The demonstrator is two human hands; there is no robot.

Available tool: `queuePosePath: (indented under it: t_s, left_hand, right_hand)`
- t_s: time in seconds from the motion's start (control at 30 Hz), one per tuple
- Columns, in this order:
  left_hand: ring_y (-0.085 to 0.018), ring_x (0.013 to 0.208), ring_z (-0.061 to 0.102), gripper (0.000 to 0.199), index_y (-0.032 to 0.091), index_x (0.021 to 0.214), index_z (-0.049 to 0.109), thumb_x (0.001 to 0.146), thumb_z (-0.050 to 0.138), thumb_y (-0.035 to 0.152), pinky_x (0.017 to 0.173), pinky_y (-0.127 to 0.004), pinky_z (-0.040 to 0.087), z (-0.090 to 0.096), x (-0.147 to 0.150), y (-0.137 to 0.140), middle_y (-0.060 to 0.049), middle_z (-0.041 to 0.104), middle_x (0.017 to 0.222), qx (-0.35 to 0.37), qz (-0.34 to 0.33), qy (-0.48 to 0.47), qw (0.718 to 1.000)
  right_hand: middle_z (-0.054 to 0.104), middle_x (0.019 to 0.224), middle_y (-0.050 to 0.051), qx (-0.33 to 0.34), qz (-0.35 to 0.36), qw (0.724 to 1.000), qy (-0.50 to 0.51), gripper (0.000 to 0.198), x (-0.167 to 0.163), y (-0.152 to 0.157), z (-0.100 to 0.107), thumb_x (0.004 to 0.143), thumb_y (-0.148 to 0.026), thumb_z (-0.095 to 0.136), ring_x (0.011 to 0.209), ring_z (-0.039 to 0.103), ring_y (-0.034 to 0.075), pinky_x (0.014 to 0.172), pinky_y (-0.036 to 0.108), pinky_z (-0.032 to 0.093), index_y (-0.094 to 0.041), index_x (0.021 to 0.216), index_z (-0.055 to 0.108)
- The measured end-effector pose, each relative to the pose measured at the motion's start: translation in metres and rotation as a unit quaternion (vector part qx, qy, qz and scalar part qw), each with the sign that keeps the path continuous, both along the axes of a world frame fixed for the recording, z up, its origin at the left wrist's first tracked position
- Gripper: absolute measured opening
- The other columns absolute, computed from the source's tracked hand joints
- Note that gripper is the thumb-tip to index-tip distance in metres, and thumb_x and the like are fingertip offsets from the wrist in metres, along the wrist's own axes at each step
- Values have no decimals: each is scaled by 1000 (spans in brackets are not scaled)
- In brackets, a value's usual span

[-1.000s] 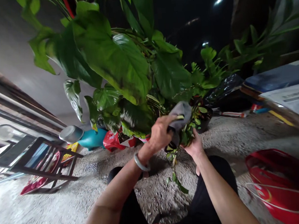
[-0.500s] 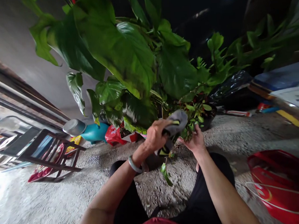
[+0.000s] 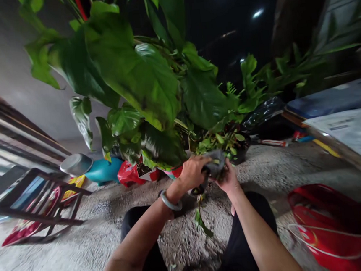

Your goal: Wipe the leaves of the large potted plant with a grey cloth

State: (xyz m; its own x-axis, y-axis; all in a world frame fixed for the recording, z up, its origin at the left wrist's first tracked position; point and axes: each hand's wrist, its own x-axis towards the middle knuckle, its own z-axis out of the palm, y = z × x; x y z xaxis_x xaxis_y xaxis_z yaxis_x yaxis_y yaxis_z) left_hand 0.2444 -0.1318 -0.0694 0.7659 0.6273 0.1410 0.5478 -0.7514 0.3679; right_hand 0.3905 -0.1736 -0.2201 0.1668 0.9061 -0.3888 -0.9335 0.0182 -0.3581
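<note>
My left hand, with a pale bangle at its wrist, is closed on a bunched grey cloth with dark and yellowish patches. My right hand is at the right edge of the cloth, its fingers curled; what lies between them is hidden by the cloth and leaves. Just beyond the hands is a small-leaved plant in a dark pot. A drooping leaf hangs on a thin stem below the cloth. Above, a plant with big glossy leaves spreads over much of the view.
Left of the hands stand a red pot, a teal rounded object with a metal bowl, and a wooden chair. To the right are a red bag with a pale cord and a table bearing papers.
The view has shifted a little to the right. The grey cloth has moved down toward my right hand, which now meets it; before, that hand was among the small leaves beside it.
</note>
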Motion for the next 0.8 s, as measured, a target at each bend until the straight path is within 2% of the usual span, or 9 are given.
queuePosePath:
  t_s: [0.07,0.17,0.27,0.33,0.4,0.47,0.63,0.7,0.8]
  left_hand:
    - [-29,119,70,61,23,125,75,68,63,4,105,-46,57,-1,-14,-7,-9,76,125,-53,-51,90,993]
    - [-26,117,71,60,23,124,76,69,61,5,106,-41,57,34,-50,-20,-7,77,126,-74,-79,33,994]
    - [-25,118,71,54,25,128,73,77,62,11,107,-41,56,82,-69,-25,-5,76,128,32,-26,-113,993]
    - [-25,117,70,48,25,129,72,82,66,17,106,-42,57,98,-68,-18,-4,76,126,133,37,-194,971]
    - [-26,119,68,46,24,129,72,83,66,19,108,-44,56,91,-60,-5,-6,75,127,205,84,-228,948]
    - [-29,120,67,51,22,128,73,78,63,15,108,-48,55,65,-56,7,-9,75,127,211,94,-187,955]
    - [-33,109,76,57,28,116,80,65,64,11,96,-50,62,-15,-86,-7,-8,80,118,-19,-31,41,999]
    - [-30,108,77,59,35,120,78,67,65,12,93,-47,64,-20,-112,-28,-5,80,120,-77,-73,28,994]
    - [-26,110,76,59,39,124,76,72,64,13,95,-44,63,15,-151,-53,-2,80,121,-107,-91,-50,989]
  right_hand:
    - [81,81,2,13,25,1000,-7,32,-2,1,-3,90,-57,68,85,79,27,78,43,66,-27,95,75]
    - [83,88,4,42,45,998,-16,36,-1,2,-8,85,-61,72,99,79,29,85,45,65,-27,97,74]
    - [82,86,4,41,32,998,-22,34,2,2,-10,83,-58,75,99,79,29,82,45,65,-25,92,73]
    - [82,85,4,41,25,999,-24,33,3,2,-10,84,-56,75,96,79,28,79,44,65,-24,93,73]
    - [82,85,3,41,16,999,-25,34,2,2,-10,86,-56,72,92,80,27,76,42,65,-24,96,73]
    - [82,83,1,39,3,999,-26,32,-2,2,-10,87,-55,71,86,79,25,73,40,65,-25,95,73]
    - [80,80,0,22,-37,998,-49,24,-11,-10,-12,87,-50,72,80,78,23,74,38,63,-27,93,73]
    - [80,84,2,11,-47,997,-65,25,-13,-21,-13,87,-50,72,85,77,24,80,40,62,-26,95,73]
    - [80,92,5,-12,-39,995,-96,28,-19,-44,-12,88,-52,69,92,76,24,88,42,59,-25,96,73]
